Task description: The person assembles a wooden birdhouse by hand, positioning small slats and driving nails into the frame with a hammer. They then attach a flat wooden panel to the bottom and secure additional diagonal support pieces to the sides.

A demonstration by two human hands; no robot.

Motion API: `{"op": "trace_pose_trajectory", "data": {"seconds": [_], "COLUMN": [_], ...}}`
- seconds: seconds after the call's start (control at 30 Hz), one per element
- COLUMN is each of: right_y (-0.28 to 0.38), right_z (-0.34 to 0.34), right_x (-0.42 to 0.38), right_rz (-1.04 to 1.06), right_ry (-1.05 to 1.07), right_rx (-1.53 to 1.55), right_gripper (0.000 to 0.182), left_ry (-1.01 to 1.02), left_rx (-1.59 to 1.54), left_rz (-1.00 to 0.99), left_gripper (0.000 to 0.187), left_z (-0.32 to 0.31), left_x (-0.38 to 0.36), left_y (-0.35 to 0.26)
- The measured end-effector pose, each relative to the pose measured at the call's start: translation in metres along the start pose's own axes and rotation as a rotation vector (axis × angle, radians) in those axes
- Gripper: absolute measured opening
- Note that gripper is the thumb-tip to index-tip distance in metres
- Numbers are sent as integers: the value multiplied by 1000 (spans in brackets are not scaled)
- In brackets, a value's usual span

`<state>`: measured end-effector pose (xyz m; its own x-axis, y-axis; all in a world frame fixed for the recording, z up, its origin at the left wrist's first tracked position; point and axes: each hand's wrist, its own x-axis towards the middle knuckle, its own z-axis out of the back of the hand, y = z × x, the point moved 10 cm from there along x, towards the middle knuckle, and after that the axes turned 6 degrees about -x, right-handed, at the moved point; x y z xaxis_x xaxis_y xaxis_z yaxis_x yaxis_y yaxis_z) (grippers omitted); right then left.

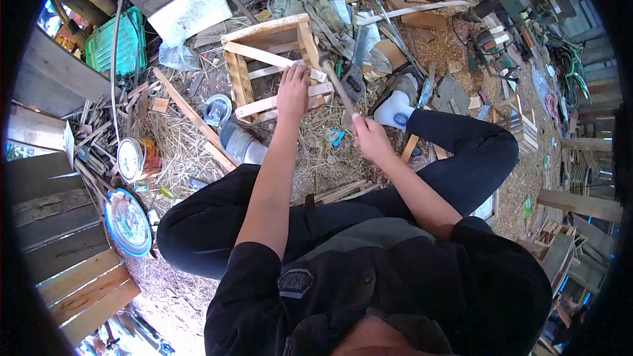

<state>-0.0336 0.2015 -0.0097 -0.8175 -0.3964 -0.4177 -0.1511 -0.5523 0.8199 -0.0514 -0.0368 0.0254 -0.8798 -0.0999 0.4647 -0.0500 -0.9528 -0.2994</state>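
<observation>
A small wooden frame (245, 83) made of nailed slats lies on the ground in front of my feet. My left hand (293, 92) is on its near right part, fingers closed at the end of a diagonal slat (258, 55). In my right hand (371, 137) is the wooden handle of a hammer (338, 86), which points up and left toward the frame's right side. The hammer's head is hard to make out beside the frame. A handsaw (356, 79) lies just right of the frame.
A long wood strip (186, 111) lies left of the frame. A round can (131, 159) and a blue-rimmed basin (128, 222) stand at the left. A green crate (117, 43) is behind. Machinery (514, 20) and wood scraps fill the upper right.
</observation>
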Motion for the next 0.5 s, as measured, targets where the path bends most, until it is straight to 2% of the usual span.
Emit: {"op": "trace_pose_trajectory", "data": {"seconds": [0.03, 0.1, 0.2, 0.23, 0.27, 0.33, 0.4, 0.43, 0.5], "right_y": [20, 82, 96, 78, 41, 34, -2, 12, 57], "right_z": [4, 22, 26, 21, 8, 5, -5, -1, 11], "right_x": [-9, -27, -33, -26, -11, -8, -20, -23, -27], "right_rz": [-6, 222, 287, 288, 227, 176, -232, -232, -65], "right_ry": [6, -69, -89, -93, -91, -91, 26, 30, 31], "right_rx": [-7, 164, 232, 235, 166, 94, 127, 123, 318], "right_gripper": [46, 47, 54, 54, 53, 53, 53, 53, 52], "left_ry": [6, 18, 30, 30, 39, 37, 4, 2, 48], "left_rx": [-38, -54, -48, -48, -45, -42, -18, -18, -18], "left_rz": [21, 21, 26, 20, 35, 47, 13, 19, 42], "left_gripper": [66, 70, 68, 68, 67, 66, 71, 71, 66], "left_z": [6, 13, 12, 10, 7, 0, -2, 4, 6], "left_x": [1, 3, 3, 3, 2, 3, -1, 3, 2], "left_y": [-3, -8, -8, -8, -6, -1, 1, 0, -5]}}
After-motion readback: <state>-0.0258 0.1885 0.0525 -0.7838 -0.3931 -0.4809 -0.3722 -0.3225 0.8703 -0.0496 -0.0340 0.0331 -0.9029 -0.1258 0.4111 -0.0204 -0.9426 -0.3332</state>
